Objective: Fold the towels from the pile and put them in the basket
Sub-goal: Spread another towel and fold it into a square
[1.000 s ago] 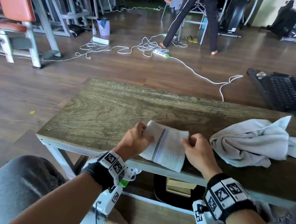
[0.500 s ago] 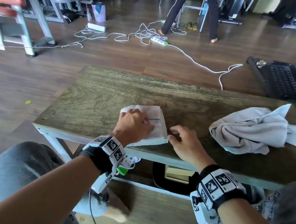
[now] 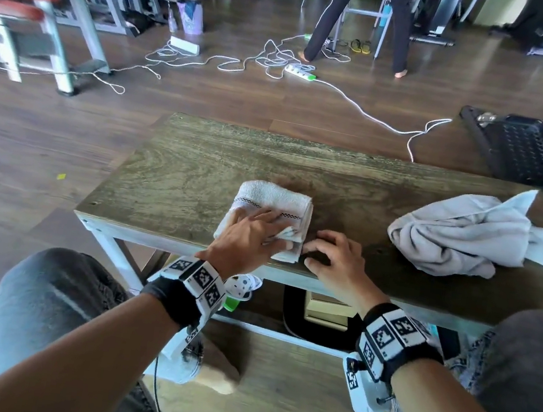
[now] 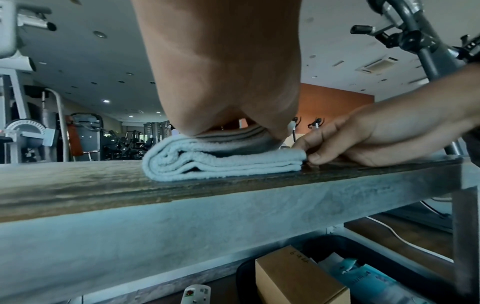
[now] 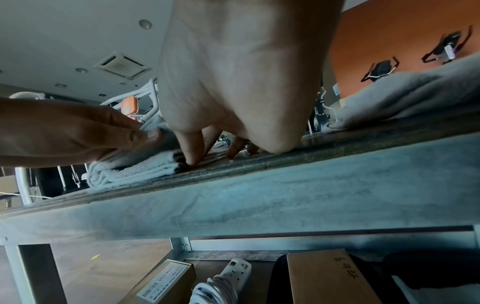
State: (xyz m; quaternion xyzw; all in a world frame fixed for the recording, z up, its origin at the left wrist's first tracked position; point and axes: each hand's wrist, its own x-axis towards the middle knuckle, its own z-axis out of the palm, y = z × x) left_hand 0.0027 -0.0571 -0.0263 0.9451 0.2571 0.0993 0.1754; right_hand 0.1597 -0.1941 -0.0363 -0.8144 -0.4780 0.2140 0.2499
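Note:
A white towel (image 3: 272, 202) with a checked stripe lies folded in a small thick square near the table's front edge; its stacked layers show in the left wrist view (image 4: 221, 162) and the right wrist view (image 5: 130, 170). My left hand (image 3: 252, 234) lies flat on top of it, fingers straight, pressing it down. My right hand (image 3: 329, 255) stands on its fingertips on the table, just right of the towel, and touches its right edge (image 4: 376, 133). A pile of crumpled grey-white towels (image 3: 466, 238) sits at the right end of the table.
The wooden table (image 3: 181, 173) has a metal frame. A black perforated basket-like object (image 3: 516, 148) stands on the floor beyond the right end. Cardboard boxes (image 5: 327, 275) and a power strip (image 5: 223, 281) lie under the table. Cables cross the floor, where a person stands.
The towel, held by both hands a second ago, has been folded over to the left into a smaller square. My left hand now presses flat on it; my right hand has let go.

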